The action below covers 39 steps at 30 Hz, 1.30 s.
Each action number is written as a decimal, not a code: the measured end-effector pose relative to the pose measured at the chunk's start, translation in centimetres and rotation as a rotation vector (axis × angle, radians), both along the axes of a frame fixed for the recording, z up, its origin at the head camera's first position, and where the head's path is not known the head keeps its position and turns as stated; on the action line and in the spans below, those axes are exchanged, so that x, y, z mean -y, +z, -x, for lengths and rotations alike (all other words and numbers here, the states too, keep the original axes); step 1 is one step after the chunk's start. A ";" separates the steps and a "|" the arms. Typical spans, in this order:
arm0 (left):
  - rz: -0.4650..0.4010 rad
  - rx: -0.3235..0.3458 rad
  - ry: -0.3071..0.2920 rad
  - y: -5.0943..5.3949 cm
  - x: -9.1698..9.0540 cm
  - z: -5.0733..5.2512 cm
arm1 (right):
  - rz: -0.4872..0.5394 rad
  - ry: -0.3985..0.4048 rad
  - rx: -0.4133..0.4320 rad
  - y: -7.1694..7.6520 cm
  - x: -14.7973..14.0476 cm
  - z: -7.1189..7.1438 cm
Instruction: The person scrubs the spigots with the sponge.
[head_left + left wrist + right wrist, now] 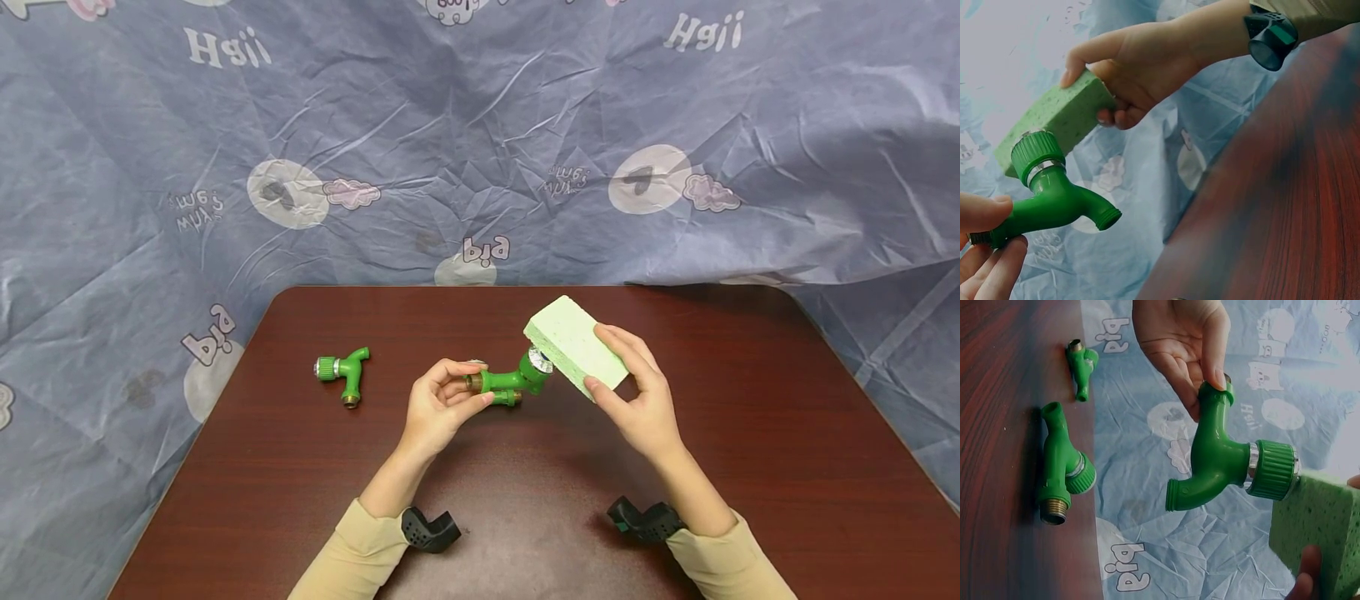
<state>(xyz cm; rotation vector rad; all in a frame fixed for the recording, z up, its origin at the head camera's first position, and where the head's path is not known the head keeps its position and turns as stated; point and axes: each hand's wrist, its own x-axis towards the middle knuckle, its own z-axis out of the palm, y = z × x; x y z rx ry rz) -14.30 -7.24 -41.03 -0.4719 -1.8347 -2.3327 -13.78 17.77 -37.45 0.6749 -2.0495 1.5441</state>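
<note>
My left hand [437,404] pinches a green faucet [1216,453] by its threaded inlet end, holding it above the table. The faucet's ribbed knob [1036,153] points toward my right hand [642,398]. Between its thumb and fingers, that hand grips a light green sponge [576,343]. In the right wrist view, one edge of the sponge meets the end face of the knob. A second green faucet [1060,462] lies on the table, partly hidden behind the held one in the head view. A third green faucet [347,372] lies farther left.
The dark red-brown wooden table [712,433] extends around both hands. Behind its far edge hangs a wrinkled blue-grey printed cloth [480,150]. A black wrist device [431,530] sits at the left sleeve cuff, and another black device [645,520] sits at the right.
</note>
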 end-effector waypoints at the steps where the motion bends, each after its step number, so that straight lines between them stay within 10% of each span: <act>1: 0.003 -0.002 -0.001 0.0 0.0 0.0 | 0.008 -0.018 -0.002 0.3 0.1 -0.2; 26: -0.003 -0.033 0.064 0.2 0.3 0.1 | -0.031 -0.090 0.002 2.0 0.8 -1.1; 39: -0.149 0.013 0.082 0.3 0.4 0.2 | -0.081 -0.127 0.032 2.1 0.8 -1.2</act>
